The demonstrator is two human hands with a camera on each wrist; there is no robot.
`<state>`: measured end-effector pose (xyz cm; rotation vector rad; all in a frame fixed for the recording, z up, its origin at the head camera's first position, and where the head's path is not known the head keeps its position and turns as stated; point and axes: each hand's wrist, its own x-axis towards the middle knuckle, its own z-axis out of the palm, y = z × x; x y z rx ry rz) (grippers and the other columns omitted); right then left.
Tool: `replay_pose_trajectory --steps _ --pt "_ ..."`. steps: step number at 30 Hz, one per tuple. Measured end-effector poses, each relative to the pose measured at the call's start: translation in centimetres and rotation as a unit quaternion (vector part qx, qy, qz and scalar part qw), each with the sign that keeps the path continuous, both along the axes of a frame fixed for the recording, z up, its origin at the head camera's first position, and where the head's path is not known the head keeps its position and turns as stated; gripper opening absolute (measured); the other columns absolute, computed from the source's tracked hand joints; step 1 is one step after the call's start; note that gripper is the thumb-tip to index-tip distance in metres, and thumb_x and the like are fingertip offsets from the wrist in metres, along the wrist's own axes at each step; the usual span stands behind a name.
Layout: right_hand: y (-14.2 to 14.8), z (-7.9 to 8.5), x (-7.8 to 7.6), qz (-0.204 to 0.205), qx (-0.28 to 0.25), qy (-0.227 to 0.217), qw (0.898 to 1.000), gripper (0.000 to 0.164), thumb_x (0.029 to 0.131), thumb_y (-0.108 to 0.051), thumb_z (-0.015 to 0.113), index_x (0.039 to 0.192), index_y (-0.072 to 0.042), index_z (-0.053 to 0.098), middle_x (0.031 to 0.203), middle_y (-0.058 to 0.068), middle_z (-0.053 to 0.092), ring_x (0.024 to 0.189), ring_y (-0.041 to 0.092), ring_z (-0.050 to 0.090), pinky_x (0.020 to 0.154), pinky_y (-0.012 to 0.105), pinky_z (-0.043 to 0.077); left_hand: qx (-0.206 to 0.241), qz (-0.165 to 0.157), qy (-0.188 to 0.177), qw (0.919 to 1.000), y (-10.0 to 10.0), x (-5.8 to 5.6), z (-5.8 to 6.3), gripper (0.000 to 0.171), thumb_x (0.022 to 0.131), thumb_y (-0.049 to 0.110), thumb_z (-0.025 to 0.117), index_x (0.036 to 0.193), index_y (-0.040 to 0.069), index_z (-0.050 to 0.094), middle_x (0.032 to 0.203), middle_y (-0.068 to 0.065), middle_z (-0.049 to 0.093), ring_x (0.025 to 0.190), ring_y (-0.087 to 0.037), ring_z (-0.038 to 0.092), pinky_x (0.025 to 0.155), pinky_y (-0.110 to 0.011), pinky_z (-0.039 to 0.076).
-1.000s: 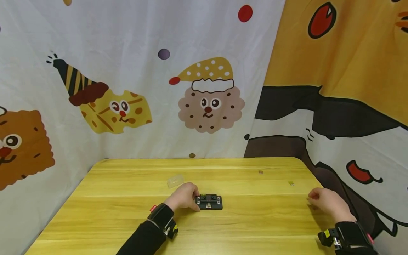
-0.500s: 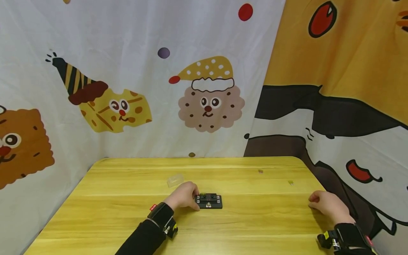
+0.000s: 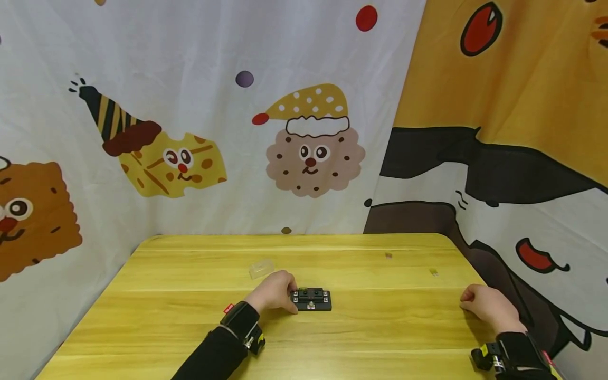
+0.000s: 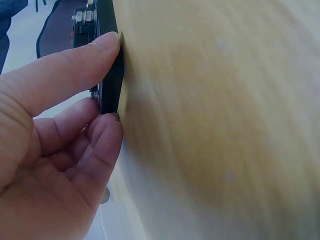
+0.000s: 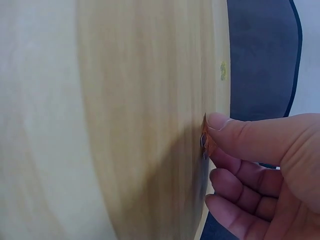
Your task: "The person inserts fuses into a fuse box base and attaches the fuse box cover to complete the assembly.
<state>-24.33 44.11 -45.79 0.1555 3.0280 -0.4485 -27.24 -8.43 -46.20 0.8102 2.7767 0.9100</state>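
A flat black block with metal screw terminals [image 3: 311, 300] lies on the wooden table, left of the middle. My left hand [image 3: 275, 291] holds its left end between thumb and fingers; in the left wrist view the thumb lies along the near face of the black block [image 4: 111, 75]. At the table's right side my right hand [image 3: 490, 306] stays low over the surface. Close up, the right hand [image 5: 265, 170] pinches a small, thin orange-brown piece [image 5: 206, 142] between thumb and forefinger. Its exact kind is not clear.
A clear plastic cover [image 3: 261, 269] sits behind my left hand. Toward the back right are a tiny brownish piece [image 3: 388, 255] and a small yellow-green piece [image 3: 434, 272]. A printed curtain [image 3: 199, 63] hangs behind the wooden table [image 3: 370, 338].
Over the last second my right hand has shifted very slightly down. My left hand and the black block have stayed in place.
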Motion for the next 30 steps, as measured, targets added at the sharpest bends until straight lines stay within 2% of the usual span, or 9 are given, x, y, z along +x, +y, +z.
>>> replay_pose_trajectory --steps 21,30 --pt "-0.7 0.4 0.4 -0.007 0.011 -0.001 1.0 0.021 0.086 -0.018 0.075 0.077 -0.009 0.058 0.069 0.002 0.05 0.066 0.021 0.049 0.059 0.036 0.036 -0.001 0.001 0.003 1.0 -0.1 0.0 -0.2 0.039 0.059 0.012 0.095 0.085 0.006 0.066 0.069 0.004 0.053 0.064 -0.011 0.047 0.066 -0.03 0.045" --pt "-2.8 0.7 -0.4 0.042 -0.001 0.054 0.998 0.018 0.087 -0.015 0.074 0.079 -0.008 0.06 0.071 0.0 0.053 0.065 0.019 0.048 0.059 0.035 0.038 0.008 -0.004 0.005 0.9999 0.0 0.1 -0.2 0.039 0.059 0.01 0.095 0.084 0.005 0.066 0.068 0.004 0.053 0.063 -0.012 0.047 0.065 -0.03 0.044"
